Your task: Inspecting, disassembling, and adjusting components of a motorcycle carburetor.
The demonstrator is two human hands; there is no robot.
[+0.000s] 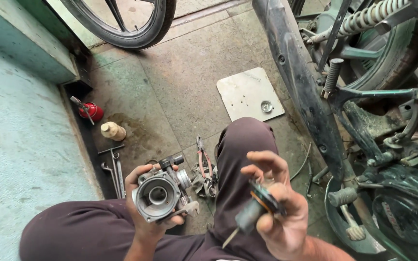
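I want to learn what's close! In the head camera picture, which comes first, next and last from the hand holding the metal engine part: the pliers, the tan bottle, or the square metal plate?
From the left hand:
1. Pliers, on the floor just right of it, beside the knee.
2. Tan bottle, up and left, by the wall.
3. Square metal plate, farthest, up and right near the motorcycle.

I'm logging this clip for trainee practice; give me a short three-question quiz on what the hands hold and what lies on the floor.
1. True or false: the left hand holds the carburetor.
2. What tool is in the right hand?
3. Which lies on the floor beside the bent knee: A) hammer, B) pliers, C) saw?

Key:
1. True; its round open bore faces the camera.
2. A screwdriver, tip pointing down.
3. B; the red oil can and spanners lie further left.
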